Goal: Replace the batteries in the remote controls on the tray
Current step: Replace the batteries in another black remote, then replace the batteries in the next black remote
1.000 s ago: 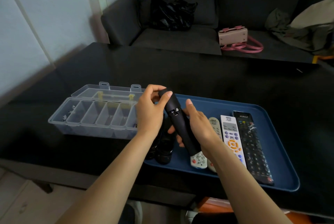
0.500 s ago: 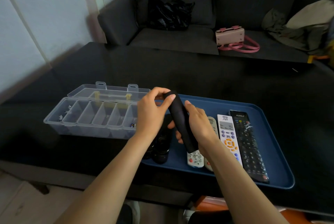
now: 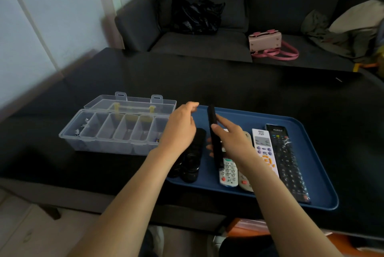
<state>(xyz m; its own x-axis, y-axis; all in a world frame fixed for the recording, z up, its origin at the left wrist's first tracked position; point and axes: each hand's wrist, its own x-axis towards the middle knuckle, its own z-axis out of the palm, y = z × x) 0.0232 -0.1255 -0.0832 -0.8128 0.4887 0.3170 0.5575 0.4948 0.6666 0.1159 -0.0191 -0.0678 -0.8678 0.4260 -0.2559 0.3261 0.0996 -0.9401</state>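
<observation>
Black and slim, the remote [image 3: 214, 136] I hold above the blue tray [image 3: 301, 128] sits gripped in my right hand [image 3: 232, 142], while my left hand [image 3: 180, 130] hovers beside it, fingers loosely curled, holding nothing.

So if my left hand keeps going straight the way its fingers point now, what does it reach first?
Your left hand points up and away over the blue plastic tray's far rim. Beyond that rim only bare black tabletop shows. The way looks free, though depth from one view is uncertain.
</observation>
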